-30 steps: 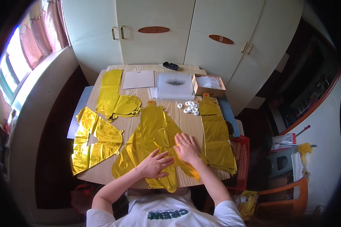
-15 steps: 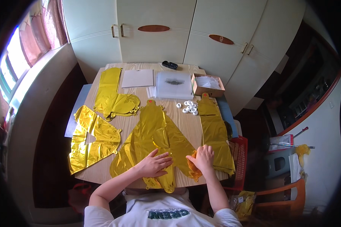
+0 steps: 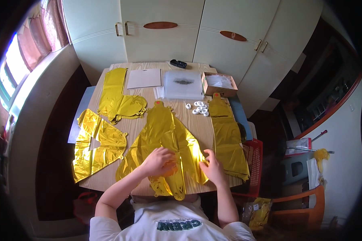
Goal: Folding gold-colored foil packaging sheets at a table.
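- Table (image 3: 201,128): light wood, its near edge against the person; gold foils lie across it.
- Central foil (image 3: 161,128): directly before the person, narrow at the far tab, wide and lobed at the near edge; thin and creased, so handling it well probably means light, flat fingertips, one hand steadying the middle while the other eases the side edge outward; a hard tug could wrinkle or tear it.
- Other foils: L-shaped foil (image 3: 113,84) far left; notched foil (image 3: 112,138) near left; long foil (image 3: 229,140) along the right.
- Left hand (image 3: 159,162): over the lower middle of the central foil, fingers curled and close together; whether they pinch it, I cannot tell.
- Right hand (image 3: 214,170): at the central foil's right edge, thumb and forefinger bent and spread apart; nothing clearly gripped, contact uncertain.
- Rings (image 3: 200,108): small, white, loosely clustered beyond the right hand; untouched.
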